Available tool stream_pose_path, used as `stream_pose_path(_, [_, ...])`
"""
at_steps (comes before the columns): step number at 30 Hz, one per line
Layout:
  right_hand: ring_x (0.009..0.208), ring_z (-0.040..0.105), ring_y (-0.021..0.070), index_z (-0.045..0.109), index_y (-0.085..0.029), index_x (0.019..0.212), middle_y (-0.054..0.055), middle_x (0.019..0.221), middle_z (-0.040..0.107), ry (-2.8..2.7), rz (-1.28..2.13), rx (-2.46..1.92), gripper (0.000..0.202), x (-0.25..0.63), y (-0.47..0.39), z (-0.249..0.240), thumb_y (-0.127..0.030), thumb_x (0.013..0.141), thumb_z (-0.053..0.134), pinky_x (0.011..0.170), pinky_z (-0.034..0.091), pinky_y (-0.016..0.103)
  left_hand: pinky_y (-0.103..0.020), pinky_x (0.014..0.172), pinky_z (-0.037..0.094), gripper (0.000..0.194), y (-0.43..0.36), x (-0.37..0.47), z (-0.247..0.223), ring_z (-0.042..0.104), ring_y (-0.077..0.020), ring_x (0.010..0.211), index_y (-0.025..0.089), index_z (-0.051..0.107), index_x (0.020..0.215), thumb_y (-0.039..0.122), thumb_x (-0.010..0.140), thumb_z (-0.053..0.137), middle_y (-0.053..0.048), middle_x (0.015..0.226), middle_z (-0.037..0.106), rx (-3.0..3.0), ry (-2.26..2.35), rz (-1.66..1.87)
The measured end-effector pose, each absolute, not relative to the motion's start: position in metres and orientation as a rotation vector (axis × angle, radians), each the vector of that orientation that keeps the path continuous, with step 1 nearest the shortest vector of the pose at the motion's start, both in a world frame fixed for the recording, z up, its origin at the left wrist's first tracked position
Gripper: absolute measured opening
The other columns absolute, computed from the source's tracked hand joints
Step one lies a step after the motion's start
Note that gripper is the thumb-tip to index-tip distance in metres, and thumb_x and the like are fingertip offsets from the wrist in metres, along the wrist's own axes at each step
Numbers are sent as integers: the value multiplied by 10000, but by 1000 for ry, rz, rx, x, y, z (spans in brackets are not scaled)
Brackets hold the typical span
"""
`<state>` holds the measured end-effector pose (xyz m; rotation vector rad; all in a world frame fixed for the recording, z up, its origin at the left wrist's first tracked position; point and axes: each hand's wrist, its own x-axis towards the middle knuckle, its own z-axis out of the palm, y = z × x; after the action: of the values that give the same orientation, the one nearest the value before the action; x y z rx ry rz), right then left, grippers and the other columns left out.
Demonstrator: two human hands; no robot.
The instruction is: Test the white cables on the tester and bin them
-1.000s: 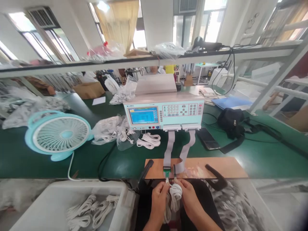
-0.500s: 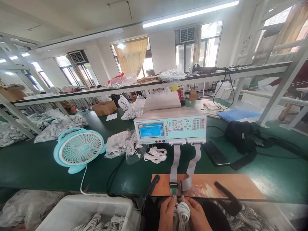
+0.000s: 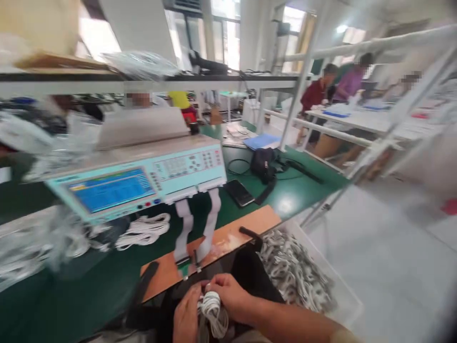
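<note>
Both hands are low in the head view, just in front of the table's near edge, around a coiled white cable with a tied bundle. My left hand is closed on its left side, with the fingertips near a cable end. My right hand pinches at the top of the same bundle from the right. A little beyond the hands, a small green circuit board and a dark connector end two grey ribbon cables. These run up to a light-blue tester with a lit screen.
An orange-brown board lies along the table edge. A white bin full of coiled cables stands at right. A phone, a black bag and a white cable coil lie on the green table. People work at a far table.
My view has swung right and the tester appears further left. The cable bundle has come away from the connectors, toward me, still in both hands.
</note>
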<state>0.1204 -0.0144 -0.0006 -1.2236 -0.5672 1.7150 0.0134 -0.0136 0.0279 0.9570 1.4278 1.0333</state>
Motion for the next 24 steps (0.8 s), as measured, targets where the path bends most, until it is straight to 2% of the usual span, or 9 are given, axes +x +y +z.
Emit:
stream_pose_path(2, [431, 394, 91, 493, -170, 536, -48, 460, 458, -502, 1708, -1352, 264, 145, -22, -11, -384, 506, 646, 449, 307, 223, -271, 463, 474, 395, -22, 18, 20, 607, -218, 573, 185, 663, 683, 565, 576, 644, -49, 635, 665, 955, 1374, 872])
stream_pose_path(5, [415, 382, 96, 459, -179, 500, -58, 432, 413, -469, 1530, -1540, 234, 210, -33, -19, -360, 543, 600, 441, 310, 232, -223, 314, 338, 501, -31, 25, 8, 521, -149, 418, 176, 625, 760, 629, 548, 655, -32, 625, 647, 754, 1377, 734])
stream_pose_path(7, [453, 425, 113, 467, -180, 519, -50, 457, 437, -481, 1382, -1628, 207, 265, -39, -15, -336, 579, 590, 480, 341, 242, -202, 334, 337, 496, -33, 29, 7, 515, -126, 426, 177, 590, 779, 611, 556, 677, -12, 623, 634, 534, 1329, 726])
stream_pose_path(9, [542, 485, 140, 504, -176, 560, -31, 510, 487, -519, 1224, -1713, 176, 315, -42, -9, -318, 617, 591, 552, 374, 256, -200, 392, 377, 416, -33, 33, 12, 532, -116, 472, 176, 566, 767, 525, 592, 709, 6, 624, 620, 388, 1208, 748])
stream_pose_path(12, [772, 549, 206, 580, -173, 703, 31, 719, 598, -591, 1078, -1770, 163, 349, -48, -6, -323, 648, 616, 704, 403, 302, -200, 415, 378, 306, -33, 40, 24, 509, -94, 470, 172, 551, 759, 423, 661, 696, 26, 622, 591, 333, 1052, 813])
stream_pose_path(15, [847, 556, 232, 627, -164, 845, 59, 846, 629, -794, 1178, -1695, 266, 320, -61, -8, -347, 655, 664, 770, 408, 328, -201, 413, 364, 258, -34, 51, 31, 487, -86, 450, 174, 538, 750, 396, 701, 660, 43, 607, 550, 357, 1024, 916])
stream_pose_path(18, [835, 560, 204, 602, -160, 1008, 48, 889, 631, -1158, 1536, -1328, 352, 251, -76, -5, -372, 730, 643, 743, 427, 301, -200, 455, 371, 216, -38, 60, 35, 483, -85, 468, 178, 512, 710, 364, 745, 615, 51, 586, 517, 473, 982, 998])
stream_pose_path(21, [753, 514, 155, 588, -148, 949, 5, 826, 587, -1353, 1632, -1078, 343, 193, -77, 0, -400, 728, 660, 668, 406, 239, -193, 487, 359, 196, -43, 58, 38, 469, -90, 500, 178, 506, 693, 339, 794, 558, 43, 563, 499, 635, 943, 1040])
stream_pose_path(24, [642, 446, 114, 561, -145, 850, -24, 743, 528, -1436, 1557, -1057, 342, 169, -70, 3, -471, 761, 614, 583, 352, 209, -203, 563, 387, 131, -46, 41, 40, 503, -116, 627, 181, 550, 795, 310, 812, 535, 15, 681, 547, 761, 974, 1068])
